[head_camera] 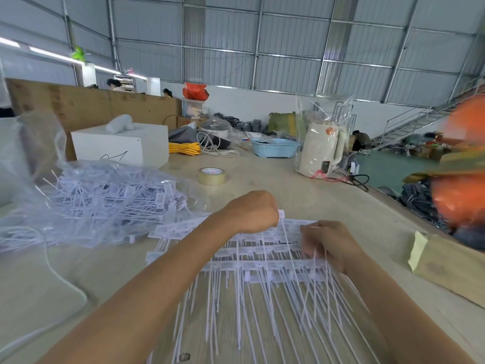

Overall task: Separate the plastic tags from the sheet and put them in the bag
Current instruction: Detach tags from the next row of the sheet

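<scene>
The sheet of plastic tags point(262, 256) lies flat on the table point(301, 195) near its near edge, heads in rows across the middle, thin white tails fanning toward the person. The left hand point(253, 212) sits at the sheet's far edge, fingers curled down onto a tag head there; the exact pinch is hidden under the knuckles. The right hand point(329, 244) rests on the sheet's right side, fingers curled round a bunch of tails, somewhat blurred. Just left of the sheet, toward the left edge of the table, lies a clear bag point(86, 198) heaped with loose tags, its mouth facing the sheet, touching or nearly touching its corner. A white cord point(65, 279) trails across the table on the near left. Beyond the hands stands a roll of tape point(211, 176); farther back a white box point(120, 145), a blue basket point(274, 147) and a wrapped kettle point(321, 151). A brown packet point(451, 266) lies at the right edge
</scene>
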